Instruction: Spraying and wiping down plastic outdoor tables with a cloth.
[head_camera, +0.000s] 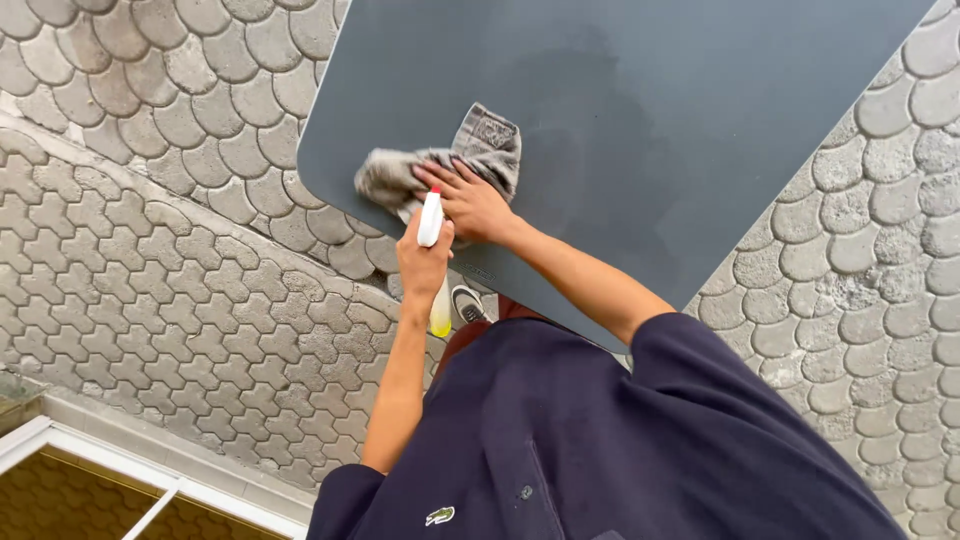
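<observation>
Cloth on the table corner, spray bottle in hand

The right hand presses flat, fingers spread, on a grey cloth near the dark table corner — the left hand grips a spray bottle just beside it, above patterned paving.

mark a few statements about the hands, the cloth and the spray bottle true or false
1. The right hand presses a grey cloth flat on the dark grey tabletop. True.
2. The left hand is empty. False: it holds a spray bottle with a white head and yellow liquid.
3. The cloth lies near the table's rounded corner. True.
4. The ground is smooth wooden decking. False: it is patterned grey paving stones.
5. The spray bottle stands on the tabletop. False: it is held off the table's edge, above the paving.
</observation>
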